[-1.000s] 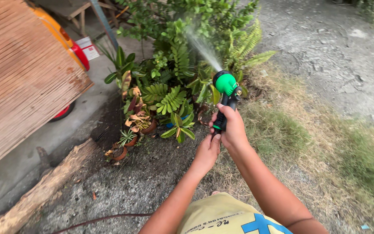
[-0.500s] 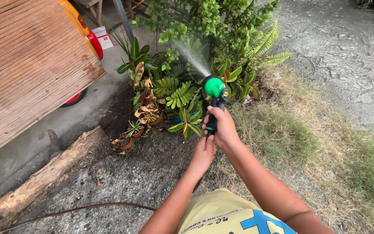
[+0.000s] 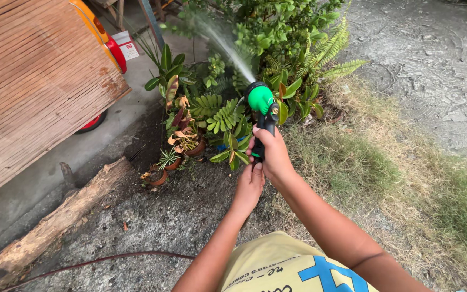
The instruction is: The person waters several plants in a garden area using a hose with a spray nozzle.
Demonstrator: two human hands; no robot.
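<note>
My right hand [image 3: 270, 153] grips the black handle of a green and black hose spray nozzle [image 3: 260, 101]. Just below it, my left hand [image 3: 249, 186] is closed around the bottom end of the handle, where the hose itself is hidden. A fan of water [image 3: 224, 46] shoots up and to the left from the nozzle into the green shrubs and ferns [image 3: 277, 38]. Small potted plants [image 3: 187, 141] with orange and green leaves stand on dark soil left of the nozzle.
A wooden slatted panel [image 3: 28, 81] leans at the left, with a red and orange vehicle part [image 3: 112, 51] behind it. A log [image 3: 55, 221] lies on the gravel. A thin reddish hose [image 3: 98, 261] runs along the ground. Dry grass [image 3: 385, 173] and a dirt path [image 3: 433, 65] lie to the right.
The nozzle has swung leftward and the spray now reaches further up and left into the shrubs. Both hands kept their hold.
</note>
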